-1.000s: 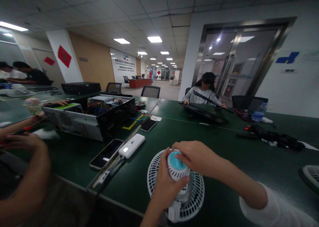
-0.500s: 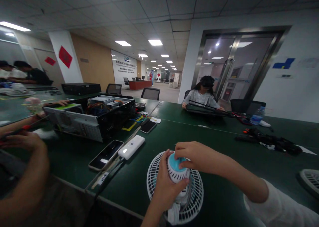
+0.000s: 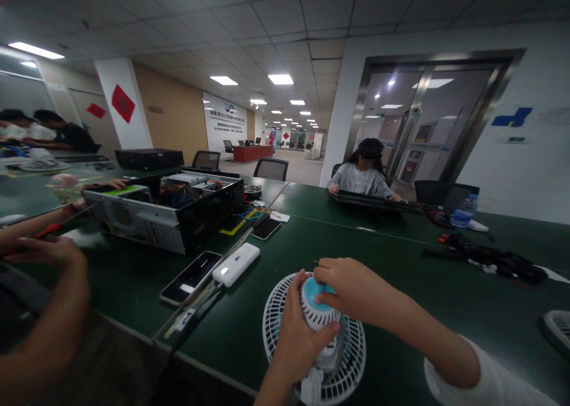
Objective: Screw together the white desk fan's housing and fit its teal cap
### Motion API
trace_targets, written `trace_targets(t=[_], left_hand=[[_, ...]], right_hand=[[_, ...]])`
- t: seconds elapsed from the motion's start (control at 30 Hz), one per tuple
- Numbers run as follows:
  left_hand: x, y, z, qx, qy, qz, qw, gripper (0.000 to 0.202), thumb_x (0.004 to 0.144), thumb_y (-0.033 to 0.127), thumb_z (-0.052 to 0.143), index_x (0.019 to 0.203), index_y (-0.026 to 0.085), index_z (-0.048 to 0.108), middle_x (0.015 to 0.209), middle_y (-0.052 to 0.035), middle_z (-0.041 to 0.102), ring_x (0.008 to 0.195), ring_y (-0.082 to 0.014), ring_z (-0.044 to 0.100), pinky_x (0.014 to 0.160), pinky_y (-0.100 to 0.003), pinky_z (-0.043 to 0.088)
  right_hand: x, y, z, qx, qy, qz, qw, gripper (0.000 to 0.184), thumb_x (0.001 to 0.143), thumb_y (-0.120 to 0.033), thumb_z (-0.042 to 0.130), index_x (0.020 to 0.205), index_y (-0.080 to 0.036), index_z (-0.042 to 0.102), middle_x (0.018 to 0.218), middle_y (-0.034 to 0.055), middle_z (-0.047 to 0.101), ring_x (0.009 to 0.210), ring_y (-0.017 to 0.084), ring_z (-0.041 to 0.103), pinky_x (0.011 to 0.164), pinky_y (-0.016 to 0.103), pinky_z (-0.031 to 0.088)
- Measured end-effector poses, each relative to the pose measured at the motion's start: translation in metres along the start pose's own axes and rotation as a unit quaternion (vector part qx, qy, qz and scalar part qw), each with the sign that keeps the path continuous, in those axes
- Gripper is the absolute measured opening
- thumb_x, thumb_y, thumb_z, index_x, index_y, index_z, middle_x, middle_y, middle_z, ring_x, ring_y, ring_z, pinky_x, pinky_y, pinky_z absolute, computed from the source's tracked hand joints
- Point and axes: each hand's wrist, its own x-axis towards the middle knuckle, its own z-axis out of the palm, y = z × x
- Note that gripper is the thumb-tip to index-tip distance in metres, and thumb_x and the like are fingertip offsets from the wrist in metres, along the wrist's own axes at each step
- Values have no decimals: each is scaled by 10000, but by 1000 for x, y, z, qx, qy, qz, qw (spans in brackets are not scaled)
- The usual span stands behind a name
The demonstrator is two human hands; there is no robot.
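A small white fan lies face down on the green table, its round grille (image 3: pixel 272 320) spread beneath the motor housing (image 3: pixel 317 318). My left hand (image 3: pixel 299 335) is wrapped round that housing from the left, thumb to the right. Over the light blue cap (image 3: pixel 314 289) on top, my right hand (image 3: pixel 347 287) has its fingers bent, with thumb and fingertips pressed on the cap. A thin, short line shows beside the right fingertips; what it is I cannot make out. The fan's white base or clip (image 3: pixel 312 385) points towards me.
Left of the fan lie a white power bank (image 3: pixel 236 265) with a cable, and two phones (image 3: pixel 191 278) (image 3: pixel 266 228). Beyond stands an open computer case (image 3: pixel 169 210), with a co-worker's arm (image 3: pixel 57 281) beside it. Opposite, a person (image 3: pixel 363 171) handles a black panel (image 3: pixel 369 200).
My right hand has shifted slightly on the blue cap, its wrist a little lower; the left keeps its hold. Across the table, the black piece has been lowered. The view has moved slightly.
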Motion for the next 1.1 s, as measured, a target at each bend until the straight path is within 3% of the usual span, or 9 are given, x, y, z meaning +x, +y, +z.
trace_targets(t=[0.17,0.3,0.43,0.57,0.67,0.8,0.97,1.1], left_hand=[[0,-1,-1,-9,-8,-1,1000,790,657,263,704,1317,210,273,1382,-118,379,1269,-296,377,1066,-457,262],[1,-2,0,17,-21,-1,1000,820,638,286,730,1317,214,276,1404,-114,349,1301,-296,334,1091,-452,225],[1,-3,0,21,-10,2,1000,817,632,270,724,1314,199,281,1408,-121,340,1308,-294,325,1100,-437,220],[0,-6,-3,3,-33,0,999,816,664,279,709,1339,219,255,1409,-111,340,1292,-295,346,1085,-443,252],[0,-8,-5,-8,-40,2,999,839,652,261,723,1344,232,249,1384,-102,366,1271,-293,367,1086,-458,243],[1,-10,-5,-21,-36,2,999,848,643,255,735,1342,255,255,1384,-78,370,1271,-282,364,1088,-443,246],[1,-11,-5,-7,-31,-4,999,853,646,255,736,1342,276,244,1402,-57,346,1289,-267,338,1096,-428,229],[-1,-9,-6,-1,-37,-8,999,832,656,256,729,1332,290,245,1394,-46,358,1274,-255,364,1084,-416,253]], right_hand=[[3,-14,14,-10,17,94,995,236,890,-213,408,987,-117,601,857,138,686,785,278,662,645,366,486],[9,-25,28,-7,33,176,984,286,865,-105,373,1117,-96,507,783,153,688,734,304,677,575,366,484],[10,-25,29,15,41,207,977,251,894,-133,343,1056,-119,534,821,142,688,760,274,676,597,341,483],[-3,-2,23,104,52,119,986,239,926,-269,365,994,-199,583,872,49,676,808,182,641,689,283,465],[-15,17,22,176,71,31,981,203,875,-202,458,1011,-207,608,954,42,634,879,165,595,766,283,440],[-18,28,26,208,61,-26,976,219,818,-181,550,1023,-216,617,1083,50,577,999,170,541,867,298,405],[-10,28,28,209,63,-74,973,209,800,-175,586,994,-237,634,1109,33,590,1033,169,533,887,295,396],[-6,25,28,173,77,-53,980,115,783,-203,618,896,-205,640,973,31,627,910,169,579,794,288,435]])
